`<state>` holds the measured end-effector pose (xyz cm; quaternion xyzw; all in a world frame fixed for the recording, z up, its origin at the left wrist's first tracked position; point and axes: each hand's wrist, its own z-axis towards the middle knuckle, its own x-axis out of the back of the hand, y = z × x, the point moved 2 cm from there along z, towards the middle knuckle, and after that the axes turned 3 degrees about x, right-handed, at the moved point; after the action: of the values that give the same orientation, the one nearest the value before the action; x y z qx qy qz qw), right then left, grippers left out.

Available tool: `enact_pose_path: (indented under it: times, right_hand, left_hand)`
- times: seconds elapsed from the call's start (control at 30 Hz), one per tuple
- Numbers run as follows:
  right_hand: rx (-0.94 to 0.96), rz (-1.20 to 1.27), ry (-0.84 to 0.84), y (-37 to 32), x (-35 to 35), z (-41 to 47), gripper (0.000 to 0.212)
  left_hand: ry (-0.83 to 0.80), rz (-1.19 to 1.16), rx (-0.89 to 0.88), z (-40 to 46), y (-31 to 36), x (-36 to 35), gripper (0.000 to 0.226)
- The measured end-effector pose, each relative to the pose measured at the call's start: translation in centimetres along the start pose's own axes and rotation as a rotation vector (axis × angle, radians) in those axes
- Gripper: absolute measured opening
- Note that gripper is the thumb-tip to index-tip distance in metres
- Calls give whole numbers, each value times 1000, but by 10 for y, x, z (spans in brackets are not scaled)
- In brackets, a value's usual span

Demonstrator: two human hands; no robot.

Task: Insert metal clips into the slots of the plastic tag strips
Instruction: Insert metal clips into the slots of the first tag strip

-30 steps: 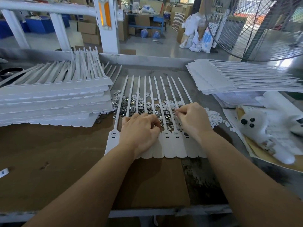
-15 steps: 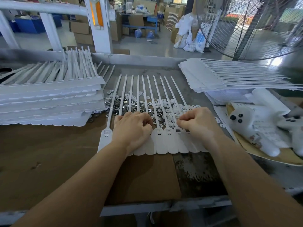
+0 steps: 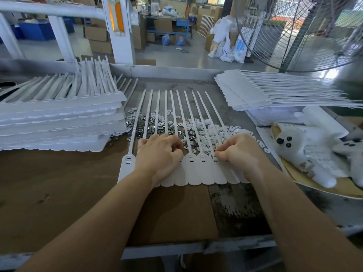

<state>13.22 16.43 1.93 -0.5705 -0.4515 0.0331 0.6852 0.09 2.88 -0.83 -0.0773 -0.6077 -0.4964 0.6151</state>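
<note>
A white plastic tag strip with several long tails lies flat in front of me, over a heap of small metal clips and white plastic pieces. My left hand rests on the strip's left heads with its fingers curled down; what it holds is hidden. My right hand sits over the right heads, its thumb and forefinger pinching a small clip at a slot near the strip's right end.
A tall stack of tag strips stands at the left, another stack at the back right. A white plush toy lies on paper at the right. A large fan stands behind. Brown cardboard covers the near bench.
My right hand has slid a little to the right along the strip's heads. My left hand has stayed on the left heads. The view has shifted slightly.
</note>
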Motion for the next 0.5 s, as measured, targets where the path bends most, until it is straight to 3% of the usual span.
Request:
enact_pose_path:
  times: [0.5]
  right_hand:
    - [-18,-59,22,-6,-2,-4,21]
  left_hand:
    - [-6,-2,-1,-2,-1,0,16]
